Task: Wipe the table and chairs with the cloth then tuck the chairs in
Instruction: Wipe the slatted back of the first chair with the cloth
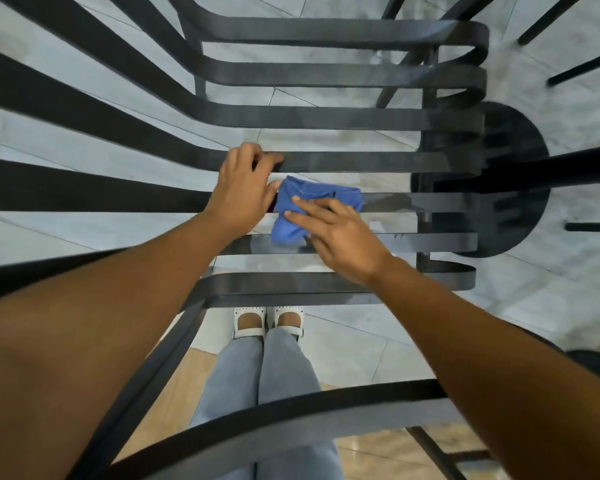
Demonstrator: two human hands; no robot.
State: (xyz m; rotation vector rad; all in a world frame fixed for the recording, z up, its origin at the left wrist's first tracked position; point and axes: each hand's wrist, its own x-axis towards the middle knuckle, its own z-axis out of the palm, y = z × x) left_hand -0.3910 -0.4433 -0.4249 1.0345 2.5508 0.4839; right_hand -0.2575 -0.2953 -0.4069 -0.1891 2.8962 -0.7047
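— What do you count down there?

— From my feed: one slatted black chair (326, 119), one blue cloth (312, 206), two hands, two white shoes (267, 322) at six o'clock.

— And the hands?

— My left hand (243, 195) curls its fingers over a slat at the cloth's nine o'clock. The right hand (340, 233) lies nearly flat, fingers straight, pressing the bunched cloth onto the seat slats — dead centre of the frame.
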